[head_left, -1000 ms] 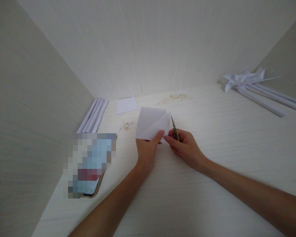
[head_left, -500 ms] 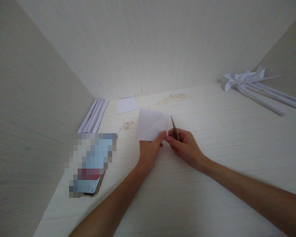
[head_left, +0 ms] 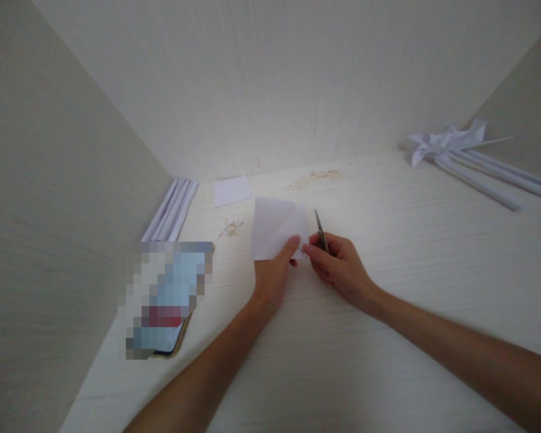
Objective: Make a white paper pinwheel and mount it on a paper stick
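Note:
My left hand (head_left: pixel 275 270) is closed on a square sheet of white paper (head_left: pixel 270 225), with the thumb on top and the other fingers beneath it. A fold or cut line runs diagonally across the sheet, and a notch shows at its upper right. My right hand (head_left: pixel 338 261) is closed around what look like small scissors (head_left: pixel 320 225), their dark pointed blades directed away from me. Its thumb and index fingertip meet near the paper's lower right corner. A thin dark sliver shows between the fingertips of both hands; I cannot make out what it is.
Another white paper square (head_left: pixel 232 191) lies behind on the table. Rolled paper sticks (head_left: pixel 174 210) lie at the left wall, with a partly blurred phone (head_left: pixel 175 346) nearer. Paper pinwheels (head_left: pixel 451 144) on sticks lie far right. Small scraps (head_left: pixel 232 227) and tan bits (head_left: pixel 324 175) are scattered about.
The paper has turned slightly, and the notch at its upper right shows more clearly. The fingertips of my right hand have shifted a little; both hands keep their hold.

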{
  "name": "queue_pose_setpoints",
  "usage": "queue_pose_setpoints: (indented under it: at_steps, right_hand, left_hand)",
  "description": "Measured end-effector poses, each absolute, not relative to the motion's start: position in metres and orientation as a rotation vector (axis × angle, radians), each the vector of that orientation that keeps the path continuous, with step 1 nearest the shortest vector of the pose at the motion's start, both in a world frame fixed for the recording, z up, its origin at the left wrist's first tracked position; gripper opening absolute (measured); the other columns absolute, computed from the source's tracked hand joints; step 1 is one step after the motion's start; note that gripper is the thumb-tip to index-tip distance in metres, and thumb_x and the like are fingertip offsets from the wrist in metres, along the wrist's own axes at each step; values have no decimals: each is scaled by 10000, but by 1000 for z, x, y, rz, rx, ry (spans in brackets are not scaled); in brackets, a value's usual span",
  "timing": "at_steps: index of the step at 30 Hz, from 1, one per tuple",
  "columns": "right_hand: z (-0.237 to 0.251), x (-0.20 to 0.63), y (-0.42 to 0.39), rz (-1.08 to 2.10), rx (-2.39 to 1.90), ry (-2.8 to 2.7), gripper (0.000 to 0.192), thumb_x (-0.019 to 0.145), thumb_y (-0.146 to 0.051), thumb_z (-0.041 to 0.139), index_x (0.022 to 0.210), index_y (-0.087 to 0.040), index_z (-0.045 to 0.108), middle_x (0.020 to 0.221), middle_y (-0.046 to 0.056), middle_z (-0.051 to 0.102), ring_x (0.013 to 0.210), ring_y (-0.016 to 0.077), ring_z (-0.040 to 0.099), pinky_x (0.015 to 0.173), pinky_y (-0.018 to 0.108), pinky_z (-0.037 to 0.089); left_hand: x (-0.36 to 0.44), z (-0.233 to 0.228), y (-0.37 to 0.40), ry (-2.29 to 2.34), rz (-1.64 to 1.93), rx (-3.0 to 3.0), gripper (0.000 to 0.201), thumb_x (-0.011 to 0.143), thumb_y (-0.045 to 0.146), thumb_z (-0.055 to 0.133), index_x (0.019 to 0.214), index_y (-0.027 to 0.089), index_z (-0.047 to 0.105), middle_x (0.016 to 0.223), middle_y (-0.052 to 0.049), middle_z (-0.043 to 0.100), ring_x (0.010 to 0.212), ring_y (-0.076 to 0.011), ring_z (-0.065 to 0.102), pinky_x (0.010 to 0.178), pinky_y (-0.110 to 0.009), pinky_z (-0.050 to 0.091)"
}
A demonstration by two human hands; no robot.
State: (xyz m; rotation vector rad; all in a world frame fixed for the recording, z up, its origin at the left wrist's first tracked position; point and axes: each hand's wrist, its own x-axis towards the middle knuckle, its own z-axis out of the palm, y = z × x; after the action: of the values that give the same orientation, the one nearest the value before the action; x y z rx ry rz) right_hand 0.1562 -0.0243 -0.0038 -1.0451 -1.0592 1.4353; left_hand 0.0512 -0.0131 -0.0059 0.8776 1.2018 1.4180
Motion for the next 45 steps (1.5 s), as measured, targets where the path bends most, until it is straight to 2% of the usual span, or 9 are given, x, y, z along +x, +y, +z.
queue_pose_setpoints:
  at_steps: [9, 12, 16, 20, 26, 36, 45]
  right_hand:
    - [-4, 155, -24, 1382, -1074, -1059, 201, 694, -303, 588, 616, -164, 465, 364, -108, 342, 298, 15, 271, 290, 157, 187]
    - [-4, 156, -24, 1390, -1065, -1048, 197, 703, -310, 583, 631, -164, 472, 369, -110, 326, 298, 17, 266, 289, 157, 182]
    - [-4, 158, -23, 1525, -926, -1038, 217, 764, -375, 510, 704, -168, 487, 424, -96, 342, 322, 26, 289, 289, 152, 182]
    - [-1, 159, -23, 1716, -830, -1038, 248, 791, -416, 457, 762, -171, 483, 485, -86, 356, 354, 29, 312, 298, 143, 200]
    - [5, 159, -24, 1902, -965, -1200, 269, 820, -385, 405, 672, -164, 443, 426, -85, 371, 295, 23, 296, 269, 134, 168]
    - [6, 160, -23, 1877, -994, -1259, 298, 810, -355, 413, 579, -168, 400, 354, -100, 317, 257, 14, 222, 253, 134, 135]
    - [6, 159, -23, 1867, -986, -1245, 322, 778, -395, 456, 551, -175, 391, 355, -102, 309, 256, 15, 216, 254, 140, 134]
  left_hand:
    - [51, -7, -14, 1179, 1391, 899, 162, 586, 277, 659, 693, 165, 612, 668, -3, 590, 539, -94, 499, 425, -194, 370]
    - [50, -10, -14, 1199, 1368, 930, 146, 593, 284, 658, 648, 161, 600, 640, 4, 577, 512, -85, 481, 439, -203, 377]
    - [49, -9, -12, 1221, 1433, 887, 146, 611, 296, 641, 641, 163, 588, 646, 5, 575, 503, -81, 480, 432, -201, 374]
    - [49, -4, -9, 1179, 1581, 772, 120, 636, 282, 610, 677, 175, 577, 673, 6, 579, 582, -94, 532, 437, -180, 375]
    - [47, -3, -8, 1109, 1633, 746, 116, 649, 283, 596, 696, 180, 574, 678, 9, 587, 625, -105, 569, 464, -181, 397]
    - [48, -2, -8, 1107, 1588, 701, 145, 638, 297, 608, 704, 175, 567, 655, 3, 606, 623, -122, 588, 476, -198, 385]
    - [48, 0, -8, 1134, 1569, 691, 151, 629, 288, 615, 713, 176, 559, 671, -1, 617, 627, -125, 590, 481, -205, 380]
